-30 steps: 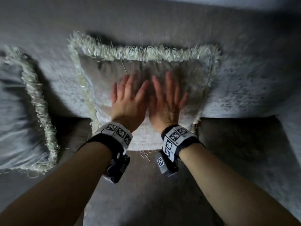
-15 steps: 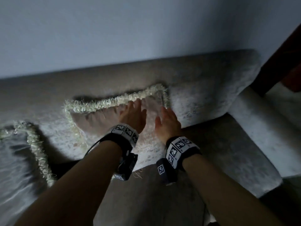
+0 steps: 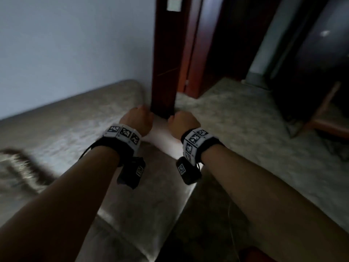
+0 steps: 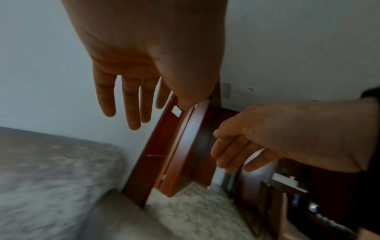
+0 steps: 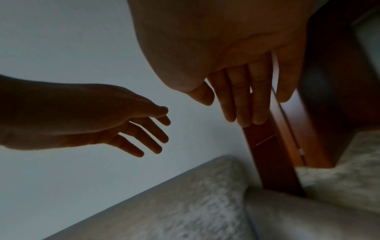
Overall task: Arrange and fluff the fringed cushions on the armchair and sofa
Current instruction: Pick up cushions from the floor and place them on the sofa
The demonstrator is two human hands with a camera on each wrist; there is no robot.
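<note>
The sofa (image 3: 62, 127) is the largest thing in view: grey-beige textured upholstery, its back running along the pale wall (image 3: 75, 44) below and to the left of my fingers. Its armrest (image 3: 162, 140) passes under the gap between my two wrists. Carpeted floor (image 3: 245, 129) lies under and to the right of my right fingers.

A dark red wooden door frame (image 3: 163, 72) stands just beyond my fingertips, rising from the end of the sofa. A white switch plate (image 3: 174, 3) sits high on it.

One fringed cushion (image 3: 17, 167) is visible only as a blurred fringed edge, far to the left of my left fingers, on the sofa seat. I cannot tell how it sits.

My left hand (image 4: 144, 56) is held in the air above the sofa end. Its fingers (image 4: 131, 107) are straight, slightly spread, touching nothing and holding nothing.

My right hand (image 5: 236, 48) is level with it, just to its right and apart from it. Its fingers (image 5: 242, 100) are straight and close together, also empty.

Both wrists carry black bands with white coded marker tiles (image 3: 122, 132).
</note>
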